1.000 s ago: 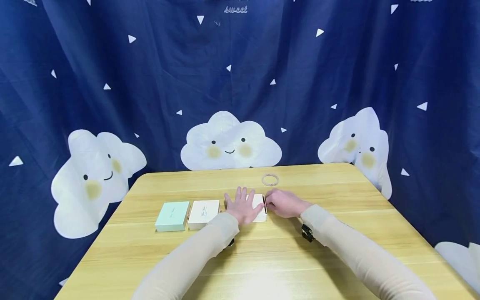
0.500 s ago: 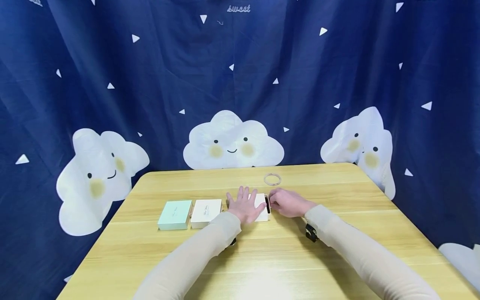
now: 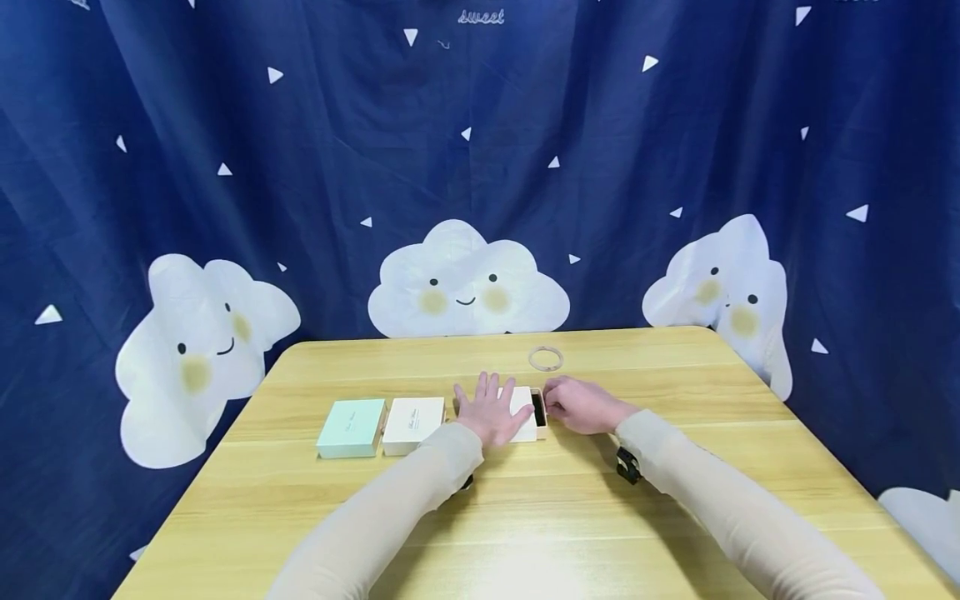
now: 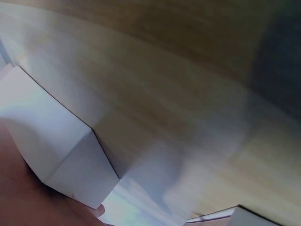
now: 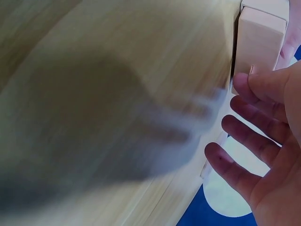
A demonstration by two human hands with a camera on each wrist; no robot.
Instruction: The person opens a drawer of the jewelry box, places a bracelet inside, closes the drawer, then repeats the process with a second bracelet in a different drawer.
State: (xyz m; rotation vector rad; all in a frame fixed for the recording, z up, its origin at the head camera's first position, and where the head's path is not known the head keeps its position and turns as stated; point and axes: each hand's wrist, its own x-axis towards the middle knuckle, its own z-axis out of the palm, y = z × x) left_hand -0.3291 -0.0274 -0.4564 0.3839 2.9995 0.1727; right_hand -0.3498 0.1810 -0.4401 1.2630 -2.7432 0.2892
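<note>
My left hand lies flat with spread fingers on top of a white drawer box near the table's middle, covering much of its lid. At the box's right end, the pale pink drawer sticks partway out, its dark inside showing. My right hand is at that end. In the right wrist view its thumb and forefinger pinch a small pull tab on the drawer front, with the other fingers spread. The left wrist view has the white sleeve beside the palm.
Left of the hands, a mint-green box and another white box stand side by side. A thin pinkish ring, like a bangle, lies behind the drawer box. A dark blue curtain hangs behind the wooden table.
My right hand has moved a little to the right, drawing the drawer out of the white sleeve, so a wider dark gap shows. The left hand keeps its place on the box.
</note>
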